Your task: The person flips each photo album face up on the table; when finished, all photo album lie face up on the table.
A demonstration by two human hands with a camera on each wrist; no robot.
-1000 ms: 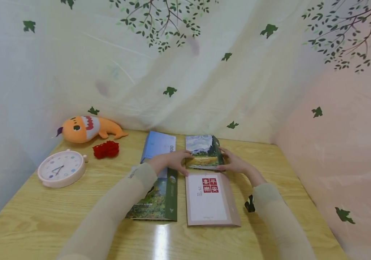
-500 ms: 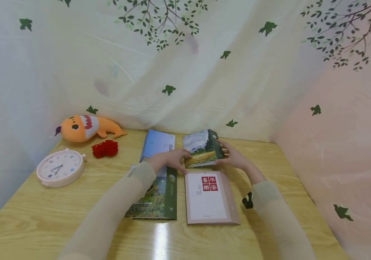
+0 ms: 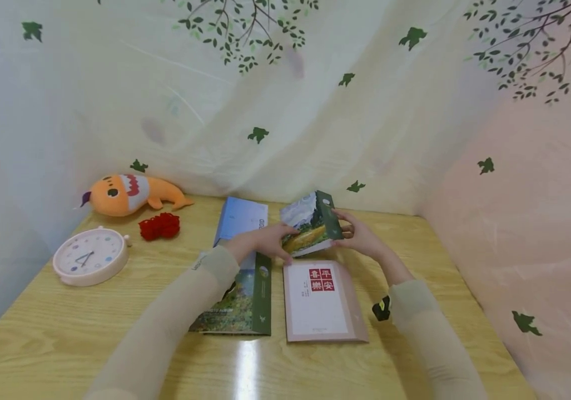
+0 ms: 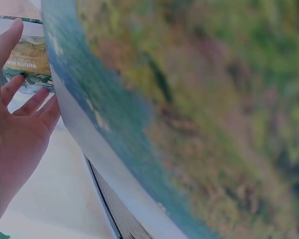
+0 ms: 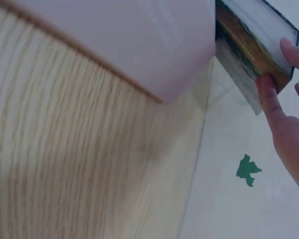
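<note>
In the head view, a small photo album (image 3: 311,222) with a painted landscape cover is tilted, its dark green spine side raised. My right hand (image 3: 362,238) grips it by the spine side, with the thumb near the lower page edge. At its left edge, my left hand (image 3: 267,241) rests spread fingers on the cover, the thumb at the lower corner. The left wrist view shows these fingers fairly straight against the album (image 4: 32,55). Below lies a pink-and-white album (image 3: 320,305) with red square characters. Under my left forearm, a green landscape album (image 3: 237,311) is partly hidden.
A blue album (image 3: 246,214) lies behind the green one. Further left are a pink clock (image 3: 90,258), a bundle of red yarn (image 3: 160,226) and an orange plush shark (image 3: 135,195). A leaf-printed curtain (image 3: 205,111) borders the wooden table (image 3: 205,372) at the back.
The small album has gone from lying nearly flat to tilted and turned, its right side rising with my right hand. My left hand stays at its left edge. The other objects keep their places.
</note>
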